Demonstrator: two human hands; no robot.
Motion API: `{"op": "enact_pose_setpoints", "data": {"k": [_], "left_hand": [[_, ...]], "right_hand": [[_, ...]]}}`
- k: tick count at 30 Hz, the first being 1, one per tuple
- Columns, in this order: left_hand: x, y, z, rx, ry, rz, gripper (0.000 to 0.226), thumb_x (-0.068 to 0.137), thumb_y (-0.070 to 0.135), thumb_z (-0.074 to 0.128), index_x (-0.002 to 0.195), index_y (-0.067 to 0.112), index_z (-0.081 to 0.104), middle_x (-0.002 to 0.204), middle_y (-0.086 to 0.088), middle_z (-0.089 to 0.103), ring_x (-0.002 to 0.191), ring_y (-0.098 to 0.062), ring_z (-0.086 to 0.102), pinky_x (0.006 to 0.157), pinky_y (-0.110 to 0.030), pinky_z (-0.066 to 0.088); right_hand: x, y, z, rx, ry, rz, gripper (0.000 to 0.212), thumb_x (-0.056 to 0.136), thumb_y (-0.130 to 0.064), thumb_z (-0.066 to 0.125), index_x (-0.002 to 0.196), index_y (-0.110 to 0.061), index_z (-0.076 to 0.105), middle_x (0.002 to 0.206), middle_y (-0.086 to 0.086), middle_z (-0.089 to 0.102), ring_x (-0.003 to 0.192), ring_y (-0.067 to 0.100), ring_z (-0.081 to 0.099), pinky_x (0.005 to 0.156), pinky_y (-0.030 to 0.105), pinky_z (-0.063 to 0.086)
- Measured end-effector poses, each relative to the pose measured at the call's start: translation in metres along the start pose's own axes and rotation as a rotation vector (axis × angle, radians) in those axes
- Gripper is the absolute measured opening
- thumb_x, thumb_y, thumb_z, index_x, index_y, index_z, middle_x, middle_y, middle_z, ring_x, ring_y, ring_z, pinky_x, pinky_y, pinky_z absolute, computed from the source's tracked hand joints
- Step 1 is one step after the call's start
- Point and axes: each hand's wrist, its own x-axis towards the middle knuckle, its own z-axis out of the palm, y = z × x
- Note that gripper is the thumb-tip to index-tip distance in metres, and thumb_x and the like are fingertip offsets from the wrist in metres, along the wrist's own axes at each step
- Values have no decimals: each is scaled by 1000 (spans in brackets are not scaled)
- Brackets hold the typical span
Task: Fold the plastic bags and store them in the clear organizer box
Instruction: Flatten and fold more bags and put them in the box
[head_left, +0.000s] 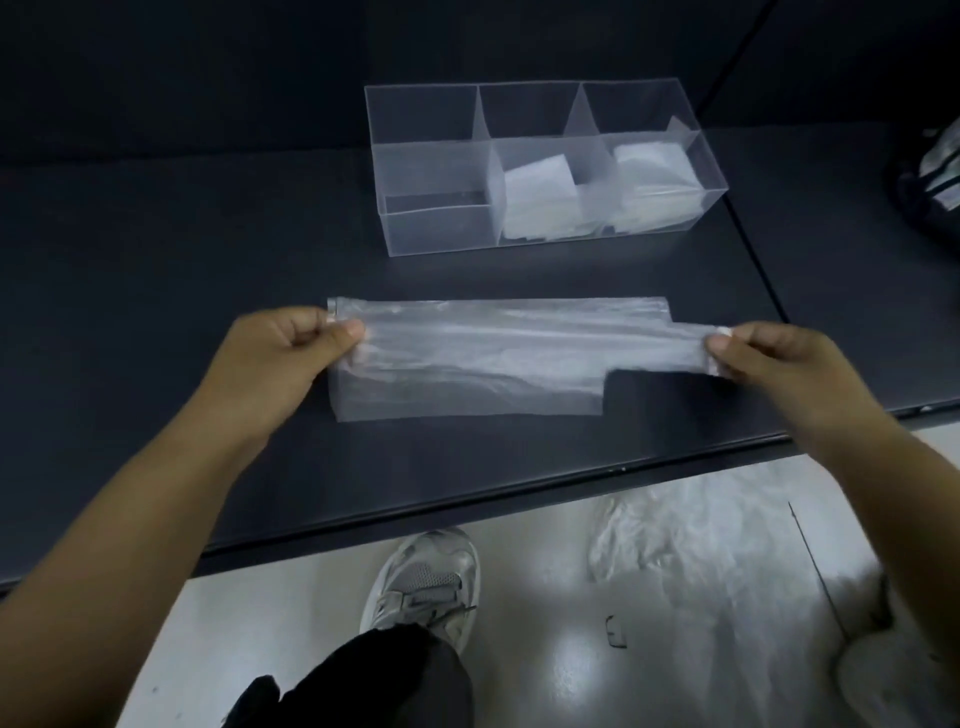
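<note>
Because the bag (483, 358) is thin, translucent film, it should weigh almost nothing, sag wherever it is unsupported and slip readily over itself and the smooth, matte dark table (156, 312), so I judge its two ends the best places to hold it: a gentle pull apart keeps the band taut and the creases straight, while a hard pull would likely stretch or tear the narrow handle. It lies at the centre of the frame, folded lengthwise into a long, soft band with faint ridges, stepped at its right end where the handle narrows. The left hand (291, 343) pinches the left end between thumb and curled fingers, and the right hand (769, 358) pinches the handle end the same way. In the upper centre stands the box (436, 228), clear, stiff and straight-walled, split by dividers; folded white squares (540, 197) sit in its middle and right compartments, and the left one looks empty. At the lower right, crumpled clear bags (675, 545) lie loose on a glossy floor, near a grey shoe (426, 577)
</note>
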Motion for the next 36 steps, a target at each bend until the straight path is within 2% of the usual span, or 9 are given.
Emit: {"op": "enact_pose_setpoints", "data": {"k": [6, 11, 14, 17, 19, 23, 26, 30, 36], "left_hand": [[31, -17, 10, 364, 165, -13, 21, 85, 41, 67, 70, 27, 69, 73, 9, 69, 66, 0, 62, 61, -17, 41], [22, -17, 23, 667, 393, 323, 18, 88, 25, 65, 99, 10, 66, 107, -11, 56, 96, -29, 54, 86, -35, 40], [9, -20, 37, 815, 215, 583, 29, 95, 16, 49, 117, 3, 63, 123, -16, 59, 113, -34, 54, 100, -41, 35], [3, -33, 46, 995, -32, 520, 48, 102, 30, 37, 142, 4, 42, 149, -11, 39, 141, -26, 31, 117, -41, 17], [2, -41, 46, 1070, -80, 461, 62, 100, 48, 25, 149, 10, 24, 158, -3, 19, 147, -20, 15, 120, -41, 8], [2, -46, 46, 1148, -135, 418, 71, 90, 56, 7, 149, 17, 2, 158, 3, 1, 147, -20, -3, 119, -44, 0], [1, -47, 42, 1202, -168, 424, 70, 87, 53, 8, 147, 21, -10, 161, -4, 2, 146, -21, -9, 119, -46, -2], [0, -46, 37, 1204, -171, 399, 91, 82, 74, 0, 151, 15, 1, 158, 0, -6, 147, -21, -7, 119, -47, -3], [-3, -44, 27, 1249, -161, 314, 102, 74, 83, -5, 147, 14, -20, 157, -1, -22, 142, -13, -26, 117, -44, -14]], "right_hand": [[50, 7, 38, -110, 188, 97, 19, 85, -24, 71, 75, -7, 69, 66, -2, 60, 61, 4, 51, 53, 3, 36], [56, 3, 44, -189, 268, 129, 18, 85, -27, 69, 75, -12, 71, 69, 1, 64, 61, 3, 53, 48, -1, 34], [52, -4, 47, -202, 280, 168, 21, 85, -28, 68, 74, -11, 69, 78, 10, 68, 68, 15, 59, 60, 13, 42], [43, -21, 59, -349, 412, 194, 19, 86, -29, 65, 93, -12, 69, 102, 12, 65, 97, 31, 61, 86, 34, 46], [27, -43, 86, -450, 548, 37, 27, 86, -23, 62, 111, -13, 63, 119, 14, 54, 111, 34, 52, 97, 41, 38], [-19, -87, 194, -327, 100, -494, 40, 90, -4, 52, 129, -3, 54, 139, 18, 46, 131, 30, 41, 113, 37, 29], [-25, -86, 241, -483, -144, -488, 50, 101, -27, 38, 148, -12, 29, 158, 8, 20, 146, 21, 14, 121, 37, 5], [-2, -40, 204, -841, -102, -460, 66, 98, -53, 24, 154, -22, 6, 162, 0, -1, 148, 16, -6, 117, 40, -11], [12, -4, 111, -791, 35, -348, 68, 94, -49, 45, 151, -19, 23, 160, 2, 16, 148, 17, 9, 118, 36, -2]]}}
